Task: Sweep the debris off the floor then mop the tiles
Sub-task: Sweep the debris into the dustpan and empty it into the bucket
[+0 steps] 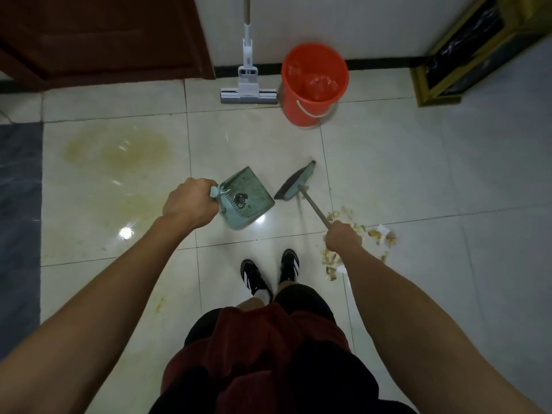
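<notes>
Feet: two black shoes (270,274) with white stripes stand on the pale floor tiles (403,180); no brand name can be read.
Debris: a scatter of yellowish scraps and bits of white paper (355,246) lies on the tiles just right of the shoes, beneath and beside the right hand.
Right hand: the right hand (343,239) has its fingers curled round the thin handle of the broom (295,185); the broom head sits forward and left of the hand, its bristles by the dustpan's open edge, apart from the scraps.
Left hand: the left hand (191,204) has its fingers wrapped round the short handle of the green dustpan (246,197), which holds a small dark clump.
Stain: a yellowish wet patch (116,147) spreads over the tiles left of the dustpan.
Far wall: a white mop (248,85) leans upright, its head touching the floor, just beside an orange bucket (313,85).
Writing: none legible anywhere.
</notes>
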{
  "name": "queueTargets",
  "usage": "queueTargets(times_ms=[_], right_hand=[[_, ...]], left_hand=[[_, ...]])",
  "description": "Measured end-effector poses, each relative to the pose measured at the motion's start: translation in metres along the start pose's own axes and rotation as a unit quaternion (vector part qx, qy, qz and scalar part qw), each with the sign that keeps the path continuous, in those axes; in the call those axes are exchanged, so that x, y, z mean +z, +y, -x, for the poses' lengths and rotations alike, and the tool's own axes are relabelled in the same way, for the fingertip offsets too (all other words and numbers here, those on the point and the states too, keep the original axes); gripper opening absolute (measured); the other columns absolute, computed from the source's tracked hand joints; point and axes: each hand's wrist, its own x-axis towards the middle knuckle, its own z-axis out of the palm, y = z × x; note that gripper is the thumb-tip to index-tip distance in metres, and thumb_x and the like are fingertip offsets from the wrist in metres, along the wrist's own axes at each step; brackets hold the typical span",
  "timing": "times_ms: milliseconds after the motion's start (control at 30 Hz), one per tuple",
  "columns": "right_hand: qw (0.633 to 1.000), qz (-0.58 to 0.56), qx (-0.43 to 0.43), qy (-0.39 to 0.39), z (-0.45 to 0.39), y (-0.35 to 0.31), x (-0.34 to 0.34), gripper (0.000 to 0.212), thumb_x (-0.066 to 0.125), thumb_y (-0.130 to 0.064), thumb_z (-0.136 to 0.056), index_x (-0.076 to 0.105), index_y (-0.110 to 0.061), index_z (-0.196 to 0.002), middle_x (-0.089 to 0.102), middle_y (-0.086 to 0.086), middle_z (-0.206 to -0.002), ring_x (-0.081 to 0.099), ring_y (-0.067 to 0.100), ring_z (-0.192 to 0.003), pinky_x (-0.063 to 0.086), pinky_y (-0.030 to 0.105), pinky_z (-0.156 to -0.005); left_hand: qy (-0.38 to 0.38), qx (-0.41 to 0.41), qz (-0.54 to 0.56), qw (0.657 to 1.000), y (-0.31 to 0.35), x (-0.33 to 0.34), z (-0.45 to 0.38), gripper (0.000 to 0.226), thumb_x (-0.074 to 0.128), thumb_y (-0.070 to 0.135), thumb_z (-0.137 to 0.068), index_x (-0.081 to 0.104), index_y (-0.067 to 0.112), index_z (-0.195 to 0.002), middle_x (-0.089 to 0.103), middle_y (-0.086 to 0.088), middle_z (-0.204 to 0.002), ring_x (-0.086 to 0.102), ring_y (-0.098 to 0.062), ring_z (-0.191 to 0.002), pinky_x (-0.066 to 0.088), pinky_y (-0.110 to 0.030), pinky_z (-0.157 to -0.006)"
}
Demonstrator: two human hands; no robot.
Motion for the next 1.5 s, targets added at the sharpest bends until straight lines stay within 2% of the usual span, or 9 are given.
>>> queueTargets(times_ms=[133, 233, 300, 533, 667, 867, 1033, 1200, 1500], right_hand=[[0.999, -0.03, 0.025, -0.003, 0.016, 0.043, 0.015, 0.028, 0.049, -0.011, -0.095, 0.056, -0.01, -0.123, 0.063, 0.007, -0.108, 0.065, 0.026, -0.1, 0.049, 0.034, -0.075], [0.998, -0.044, 0.046, 0.008, 0.028, 0.08, 0.027, 0.025, 0.048, -0.011, -0.096, 0.057, -0.011, -0.118, 0.052, -0.001, -0.081, 0.061, 0.02, -0.078, 0.048, 0.032, -0.068], [0.997, -0.059, 0.058, 0.005, 0.036, 0.106, 0.036, 0.024, 0.05, -0.011, -0.094, 0.058, -0.011, -0.117, 0.045, -0.003, -0.074, 0.061, 0.023, -0.082, 0.051, 0.034, -0.072], [0.989, -0.116, 0.087, 0.003, 0.068, 0.189, 0.067, 0.028, 0.055, -0.014, -0.092, 0.06, -0.013, -0.12, 0.059, 0.007, -0.111, 0.064, 0.025, -0.096, 0.05, 0.032, -0.075], [0.989, -0.119, 0.091, 0.017, 0.086, 0.23, 0.085, 0.024, 0.05, -0.013, -0.095, 0.061, -0.013, -0.116, 0.057, 0.001, -0.091, 0.067, 0.024, -0.097, 0.052, 0.033, -0.078], [0.984, -0.142, 0.107, 0.03, 0.1, 0.271, 0.099, 0.025, 0.049, -0.015, -0.097, 0.059, -0.013, -0.119, 0.051, -0.001, -0.083, 0.063, 0.023, -0.086, 0.048, 0.031, -0.07], [0.978, -0.174, 0.105, 0.037, 0.096, 0.276, 0.093, 0.025, 0.051, -0.016, -0.094, 0.056, -0.012, -0.118, 0.046, -0.001, -0.081, 0.054, 0.024, -0.081, 0.044, 0.032, -0.071], [0.979, -0.179, 0.091, 0.036, 0.078, 0.253, 0.068, 0.03, 0.052, -0.013, -0.094, 0.058, -0.013, -0.122, 0.062, 0.009, -0.113, 0.064, 0.028, -0.1, 0.05, 0.034, -0.078], [0.976, -0.201, 0.064, 0.06, 0.006, 0.176, -0.001, 0.023, 0.048, -0.019, -0.097, 0.058, -0.012, -0.116, 0.064, 0.009, -0.113, 0.065, 0.029, -0.104, 0.055, 0.04, -0.089]], left_hand=[[-0.013, 0.034, -0.023, 0.999, 0.024, 0.011, 0.007, 0.012, 0.063, 0.02, -0.08, 0.065, 0.032, -0.083, 0.055, 0.005, -0.071, 0.054, -0.025, -0.066, 0.039, -0.029, -0.058], [-0.02, 0.059, -0.047, 0.997, 0.049, 0.023, 0.016, 0.019, 0.062, 0.018, -0.081, 0.069, 0.032, -0.091, 0.059, 0.0, -0.079, 0.057, -0.028, -0.071, 0.043, -0.032, -0.061], [-0.025, 0.073, -0.06, 0.995, 0.067, 0.035, 0.024, 0.021, 0.06, 0.017, -0.082, 0.071, 0.03, -0.095, 0.061, -0.001, -0.081, 0.059, -0.03, -0.072, 0.045, -0.032, -0.062], [-0.032, 0.132, -0.098, 0.986, 0.139, 0.077, 0.062, 0.02, 0.058, 0.018, -0.084, 0.07, 0.028, -0.096, 0.06, 0.001, -0.078, 0.059, -0.027, -0.071, 0.046, -0.032, -0.062], [-0.037, 0.159, -0.097, 0.982, 0.175, 0.095, 0.083, 0.014, 0.064, 0.026, -0.081, 0.07, 0.031, -0.093, 0.053, 0.007, -0.07, 0.057, -0.025, -0.067, 0.046, -0.031, -0.062], [-0.038, 0.187, -0.108, 0.976, 0.214, 0.111, 0.109, 0.013, 0.064, 0.023, -0.084, 0.071, 0.029, -0.094, 0.054, 0.007, -0.07, 0.057, -0.023, -0.065, 0.044, -0.031, -0.06], [-0.029, 0.191, -0.109, 0.975, 0.229, 0.107, 0.115, 0.013, 0.062, 0.026, -0.085, 0.071, 0.028, -0.094, 0.066, -0.002, -0.084, 0.062, -0.029, -0.074, 0.053, -0.036, -0.067], [-0.014, 0.188, -0.111, 0.976, 0.225, 0.096, 0.098, 0.013, 0.063, 0.023, -0.086, 0.072, 0.028, -0.093, 0.064, 0.001, -0.08, 0.059, -0.024, -0.069, 0.046, -0.033, -0.06], [-0.026, 0.166, -0.112, 0.979, 0.212, 0.047, -0.007, 0.025, 0.06, 0.016, -0.08, 0.072, 0.027, -0.098, 0.065, -0.002, -0.083, 0.06, -0.028, -0.071, 0.047, -0.032, -0.061]])
